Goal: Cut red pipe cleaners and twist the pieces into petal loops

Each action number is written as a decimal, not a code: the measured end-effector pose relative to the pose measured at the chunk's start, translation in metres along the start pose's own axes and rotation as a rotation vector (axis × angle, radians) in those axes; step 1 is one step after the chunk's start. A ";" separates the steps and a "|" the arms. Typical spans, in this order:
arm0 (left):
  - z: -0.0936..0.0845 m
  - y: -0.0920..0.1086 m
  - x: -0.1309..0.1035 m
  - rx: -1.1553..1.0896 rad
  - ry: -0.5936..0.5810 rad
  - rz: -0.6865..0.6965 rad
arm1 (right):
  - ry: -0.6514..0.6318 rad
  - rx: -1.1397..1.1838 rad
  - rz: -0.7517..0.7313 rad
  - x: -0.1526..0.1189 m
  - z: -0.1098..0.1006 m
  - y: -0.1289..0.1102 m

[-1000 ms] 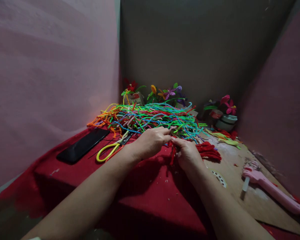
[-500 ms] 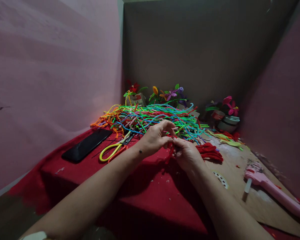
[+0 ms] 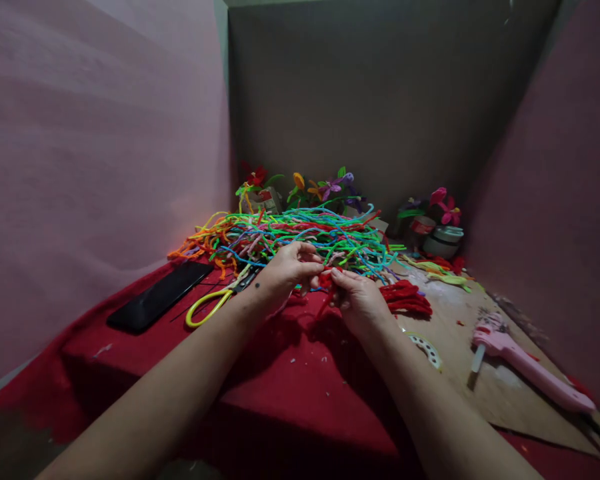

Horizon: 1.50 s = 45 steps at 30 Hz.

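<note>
Between my two hands is a red pipe cleaner (image 3: 325, 280), bent, with an end hanging down over the red cloth. My left hand (image 3: 293, 268) pinches it from the left, thumb and fingers closed. On the other side my right hand (image 3: 357, 297) grips it between thumb and forefinger. The fingertips of both hands nearly meet, and they hide part of the piece. Just right of my right hand lies a bundle of red pipe cleaners (image 3: 405, 299). Behind both hands spreads a big heap of many-coloured pipe cleaners (image 3: 305, 230).
A black phone (image 3: 160, 297) and yellow-handled scissors (image 3: 207, 308) lie left on the red cloth (image 3: 300, 393). At right, cardboard (image 3: 455, 360) holds a pink glue gun (image 3: 525, 363) and a white holed disc (image 3: 425, 350). Pipe-cleaner flowers (image 3: 330, 187) and a lidded jar (image 3: 444, 241) stand behind.
My left fingers have closed down onto the red pipe cleaner, where they were arched above it before. The whole view has shifted slightly, so things appear further left.
</note>
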<state>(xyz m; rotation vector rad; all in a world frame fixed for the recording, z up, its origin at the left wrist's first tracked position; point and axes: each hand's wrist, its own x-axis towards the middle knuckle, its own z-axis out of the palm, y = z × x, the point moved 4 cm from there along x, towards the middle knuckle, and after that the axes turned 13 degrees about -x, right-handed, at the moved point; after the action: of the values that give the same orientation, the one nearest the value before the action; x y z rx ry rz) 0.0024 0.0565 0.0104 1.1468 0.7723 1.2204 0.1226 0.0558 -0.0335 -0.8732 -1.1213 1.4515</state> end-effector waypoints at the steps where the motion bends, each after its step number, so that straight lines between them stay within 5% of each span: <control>1: 0.000 -0.001 0.000 0.051 -0.005 -0.021 | 0.006 0.002 0.001 0.000 0.000 0.000; 9: 0.005 0.003 -0.002 0.241 0.020 0.113 | 0.055 0.005 0.017 0.003 -0.005 0.002; 17: 0.014 0.000 -0.002 0.221 -0.104 0.198 | -0.002 0.016 0.005 0.004 -0.003 0.001; 27: 0.005 -0.005 -0.001 0.094 -0.124 -0.080 | 0.003 -0.003 -0.038 0.003 -0.004 0.000; 32: -0.002 -0.004 0.001 0.223 -0.074 -0.049 | 0.011 0.016 -0.011 0.003 -0.003 0.000; 39: 0.008 -0.011 -0.002 -0.018 -0.281 -0.089 | -0.014 0.062 -0.020 0.002 -0.002 -0.001; 45: 0.013 -0.006 -0.003 0.172 -0.376 0.013 | 0.048 0.110 -0.001 0.002 -0.005 -0.004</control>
<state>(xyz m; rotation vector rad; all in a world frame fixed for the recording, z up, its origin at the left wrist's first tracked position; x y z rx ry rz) 0.0160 0.0510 0.0086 1.4720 0.5904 0.9220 0.1284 0.0592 -0.0310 -0.8259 -0.9965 1.4694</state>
